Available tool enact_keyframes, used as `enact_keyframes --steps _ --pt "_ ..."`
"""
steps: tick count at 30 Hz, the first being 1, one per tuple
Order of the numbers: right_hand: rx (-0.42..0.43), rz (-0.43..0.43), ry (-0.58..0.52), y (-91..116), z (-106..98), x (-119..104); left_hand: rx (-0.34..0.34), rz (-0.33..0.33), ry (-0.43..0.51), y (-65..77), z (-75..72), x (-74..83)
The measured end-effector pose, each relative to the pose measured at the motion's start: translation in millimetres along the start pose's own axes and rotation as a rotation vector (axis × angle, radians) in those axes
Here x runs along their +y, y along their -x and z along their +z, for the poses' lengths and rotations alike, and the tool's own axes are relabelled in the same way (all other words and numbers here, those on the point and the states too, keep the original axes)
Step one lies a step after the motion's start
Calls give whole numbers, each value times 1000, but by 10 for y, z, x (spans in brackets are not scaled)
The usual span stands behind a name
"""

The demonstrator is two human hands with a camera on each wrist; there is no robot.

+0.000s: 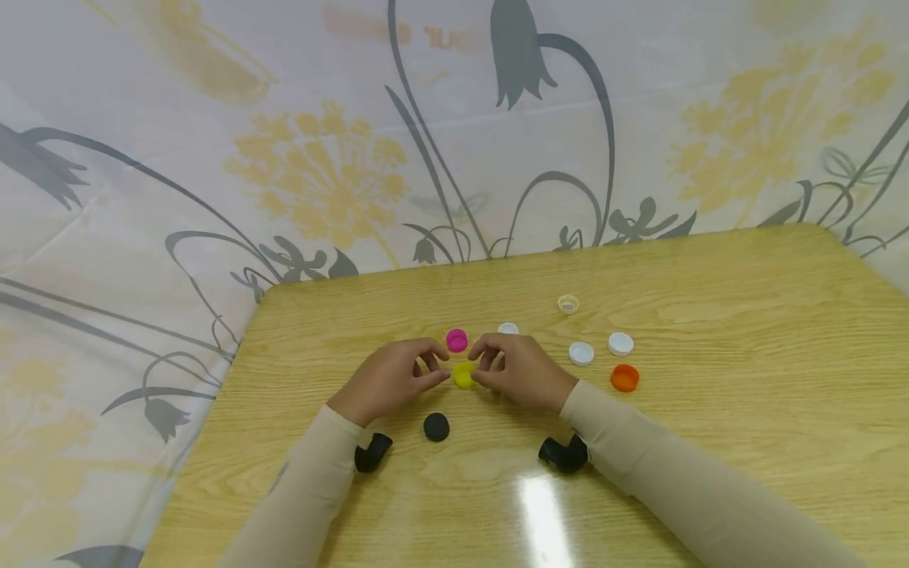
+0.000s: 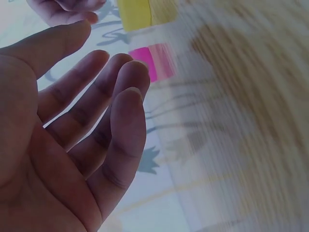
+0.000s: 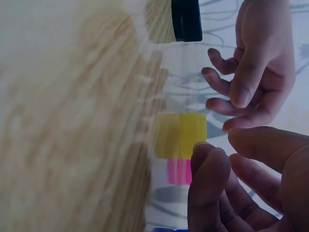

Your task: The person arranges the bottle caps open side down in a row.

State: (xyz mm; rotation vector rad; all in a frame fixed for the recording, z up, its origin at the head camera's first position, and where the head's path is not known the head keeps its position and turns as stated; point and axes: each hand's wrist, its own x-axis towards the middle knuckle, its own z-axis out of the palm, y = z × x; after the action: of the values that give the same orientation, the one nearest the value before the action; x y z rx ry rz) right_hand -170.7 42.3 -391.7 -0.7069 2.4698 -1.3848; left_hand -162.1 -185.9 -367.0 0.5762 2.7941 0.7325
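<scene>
A yellow bottle cap (image 1: 464,375) lies on the wooden table between both hands. My left hand (image 1: 394,377) hovers to its left, with fingers loosely bent and a gap between thumb and fingertips. From the other side my right hand (image 1: 517,371) reaches over the yellow cap's right edge; in the right wrist view its thumb and fingers (image 3: 210,179) stand apart, close beside the yellow cap (image 3: 193,135). Just beyond is a pink cap (image 1: 457,340), which appears past the fingertips in the left wrist view. A black cap (image 1: 436,427) sits nearer to me.
Behind my right hand a white cap (image 1: 507,328) is partly covered. Farther right lie two white caps (image 1: 581,353), an orange cap (image 1: 625,378) and a cream cap (image 1: 567,304). A flower-patterned cloth (image 1: 454,142) borders the table's back edge. Black devices (image 1: 564,455) sit at both wrists.
</scene>
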Motion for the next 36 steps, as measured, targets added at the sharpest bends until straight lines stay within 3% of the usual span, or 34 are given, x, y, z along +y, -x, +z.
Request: enact_keyframes --steps 13,36 --pt "-75 74 -36 -16 37 82 -69 13 14 -101 98 -12" --pt "-61 117 -56 -3 103 74 -52 14 65 -82 144 -4"
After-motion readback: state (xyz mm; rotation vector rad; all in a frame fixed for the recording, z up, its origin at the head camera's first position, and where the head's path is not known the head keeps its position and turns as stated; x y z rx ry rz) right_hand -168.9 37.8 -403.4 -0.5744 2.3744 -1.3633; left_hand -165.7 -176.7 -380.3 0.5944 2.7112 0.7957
